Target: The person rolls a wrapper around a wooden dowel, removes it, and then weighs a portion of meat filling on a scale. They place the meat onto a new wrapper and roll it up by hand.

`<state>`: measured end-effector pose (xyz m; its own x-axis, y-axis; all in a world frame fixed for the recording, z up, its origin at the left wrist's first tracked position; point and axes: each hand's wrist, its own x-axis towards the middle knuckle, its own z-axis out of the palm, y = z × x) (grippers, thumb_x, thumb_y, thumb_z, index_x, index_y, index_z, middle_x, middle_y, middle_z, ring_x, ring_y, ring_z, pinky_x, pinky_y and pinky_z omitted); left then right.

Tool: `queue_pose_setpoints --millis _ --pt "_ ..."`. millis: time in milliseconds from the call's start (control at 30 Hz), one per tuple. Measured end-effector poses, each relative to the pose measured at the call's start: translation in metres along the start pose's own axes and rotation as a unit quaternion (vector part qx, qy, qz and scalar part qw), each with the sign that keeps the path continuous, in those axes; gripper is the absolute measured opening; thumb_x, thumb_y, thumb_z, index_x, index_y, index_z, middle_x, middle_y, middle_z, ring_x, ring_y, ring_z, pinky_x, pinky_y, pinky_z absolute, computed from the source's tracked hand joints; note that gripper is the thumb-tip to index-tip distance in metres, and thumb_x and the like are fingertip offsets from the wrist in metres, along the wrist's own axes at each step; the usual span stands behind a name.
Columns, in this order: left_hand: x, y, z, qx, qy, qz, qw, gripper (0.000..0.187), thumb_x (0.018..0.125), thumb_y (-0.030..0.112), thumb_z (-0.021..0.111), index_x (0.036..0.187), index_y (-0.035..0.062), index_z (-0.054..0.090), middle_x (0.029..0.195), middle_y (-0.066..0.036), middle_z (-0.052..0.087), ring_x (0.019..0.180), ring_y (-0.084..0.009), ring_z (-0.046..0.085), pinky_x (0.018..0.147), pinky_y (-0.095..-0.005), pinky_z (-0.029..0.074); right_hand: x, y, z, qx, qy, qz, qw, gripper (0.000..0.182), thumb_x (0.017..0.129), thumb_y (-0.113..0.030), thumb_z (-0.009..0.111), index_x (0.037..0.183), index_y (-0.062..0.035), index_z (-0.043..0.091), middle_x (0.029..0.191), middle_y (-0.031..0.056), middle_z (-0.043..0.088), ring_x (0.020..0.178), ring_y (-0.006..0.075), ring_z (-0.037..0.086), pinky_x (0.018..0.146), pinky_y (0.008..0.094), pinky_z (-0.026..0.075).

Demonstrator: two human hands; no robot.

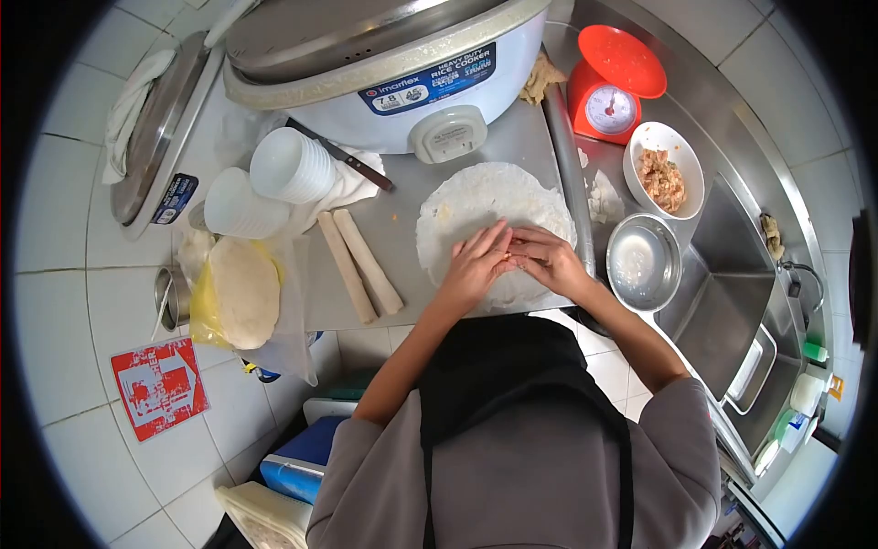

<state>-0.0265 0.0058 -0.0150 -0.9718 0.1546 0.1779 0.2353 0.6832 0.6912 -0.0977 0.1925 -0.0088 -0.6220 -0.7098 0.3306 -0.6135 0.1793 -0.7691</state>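
Observation:
A pale, floury round sheet (466, 197) lies on the steel counter in front of me. Over its lower middle, my left hand (479, 261) and my right hand (543, 259) meet with fingers bent and fingertips pressed together. What they pinch is mostly hidden; only a small pale bit shows between them. Two wooden rolling sticks (368, 262) lie side by side to the left. Beyond the right edge of the sheet are a white bowl of minced filling (663, 178) and a metal bowl (643, 263) with liquid.
A large rice cooker (393, 101) stands at the back, with a knife (352, 163) and stacked white cups (293, 166) beside it. Dough (245, 293) sits on plastic at the left. A red scale (605, 101) and a steel sink (718, 274) are on the right.

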Motion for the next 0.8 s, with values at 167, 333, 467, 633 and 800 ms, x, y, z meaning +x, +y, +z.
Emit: queue_pose_setpoints --millis 167,333,467,633,800 --pt "0.004 -0.006 0.009 -0.022 0.001 0.063 0.998 0.053 0.082 0.029 0.064 0.126 0.0006 0.054 0.132 -0.013 0.052 0.119 -0.031 0.048 0.095 -0.0434 0.038 -0.004 -0.009 -0.003 0.047 0.015 0.052 0.997 0.032 0.076 -0.002 0.07 0.107 -0.0021 0.065 0.109 0.0144 0.064 0.104 0.031 0.06 0.083 0.0359 0.051" --pt "-0.006 -0.027 0.012 -0.047 0.018 0.074 0.996 0.053 0.079 0.019 0.067 0.127 -0.0013 0.052 0.126 -0.014 0.056 0.117 -0.0323 0.05 0.095 -0.0413 0.04 -0.003 0.005 0.001 -0.01 0.017 -0.009 1.0 0.034 0.074 -0.001 0.07 0.108 -0.0028 0.065 0.108 0.0136 0.063 0.098 0.0314 0.06 0.081 0.0362 0.051" --pt "-0.007 0.003 -0.006 -0.121 0.074 -0.002 0.99 0.052 0.078 0.009 0.069 0.127 0.0041 0.055 0.118 -0.011 0.06 0.113 -0.0307 0.053 0.095 -0.0379 0.042 0.003 -0.002 -0.01 -0.003 0.009 0.02 1.0 0.035 0.074 -0.005 0.071 0.108 -0.0016 0.064 0.111 0.0135 0.062 0.101 0.0319 0.058 0.084 0.0375 0.048" --pt "-0.017 -0.022 -0.015 -0.015 -0.008 0.031 0.999 0.054 0.078 0.016 0.07 0.128 0.0044 0.054 0.123 -0.01 0.058 0.116 -0.0287 0.051 0.094 -0.0381 0.04 -0.003 0.009 -0.015 -0.038 -0.041 0.016 0.998 0.039 0.075 -0.01 0.071 0.112 -0.0005 0.063 0.112 0.0149 0.06 0.106 0.0318 0.055 0.089 0.0378 0.046" --pt "-0.012 0.002 -0.012 0.039 0.018 0.015 0.999 0.056 0.078 0.023 0.069 0.129 0.0043 0.054 0.125 -0.008 0.056 0.116 -0.027 0.05 0.094 -0.0378 0.038 -0.008 0.001 -0.022 -0.013 0.003 0.03 0.999 0.035 0.079 -0.007 0.069 0.113 0.0 0.064 0.118 0.0166 0.06 0.109 0.0328 0.055 0.092 0.0371 0.045"
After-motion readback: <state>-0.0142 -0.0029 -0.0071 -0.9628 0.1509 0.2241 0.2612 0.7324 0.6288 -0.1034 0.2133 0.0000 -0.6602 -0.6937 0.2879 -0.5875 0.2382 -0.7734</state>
